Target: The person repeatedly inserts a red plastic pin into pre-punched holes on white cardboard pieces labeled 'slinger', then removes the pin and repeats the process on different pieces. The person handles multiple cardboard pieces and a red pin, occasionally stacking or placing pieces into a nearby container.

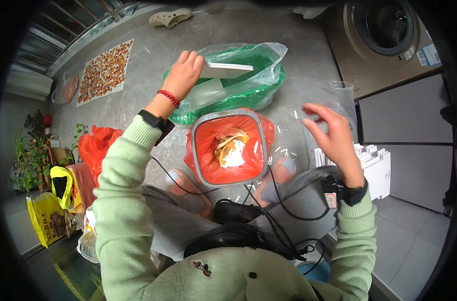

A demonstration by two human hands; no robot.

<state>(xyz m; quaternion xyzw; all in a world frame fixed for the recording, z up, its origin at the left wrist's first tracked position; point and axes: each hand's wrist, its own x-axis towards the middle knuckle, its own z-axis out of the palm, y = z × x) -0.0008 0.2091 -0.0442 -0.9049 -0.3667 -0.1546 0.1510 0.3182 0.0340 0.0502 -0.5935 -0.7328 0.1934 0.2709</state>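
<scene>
My left hand (184, 75) is closed on the left end of a thin, flat white piece with a layered edge (232, 66), perhaps folded card. It is above a green plastic bag (261, 95) with a clear liner, where another pale flat piece (208, 91) lies. My right hand (334, 133) is raised, thumb and fingers apart, with nothing visible between them. Beside it stands a clear plastic container (342, 93). A stack of white folded pieces (376, 168) rests just past my right wrist. Between my feet sits a square bin (194, 145) lined with red plastic, holding peels and white scraps (234, 154).
Small white strips (283, 151) litter the grey floor around the bin. Black cables (276, 226) run across my lap. At left are a red bag (95, 148), a yellow bag (45, 218) and potted plants (30, 150). A sheet of drying pieces (107, 70) lies farther off; a washing machine (356, 60) stands at right.
</scene>
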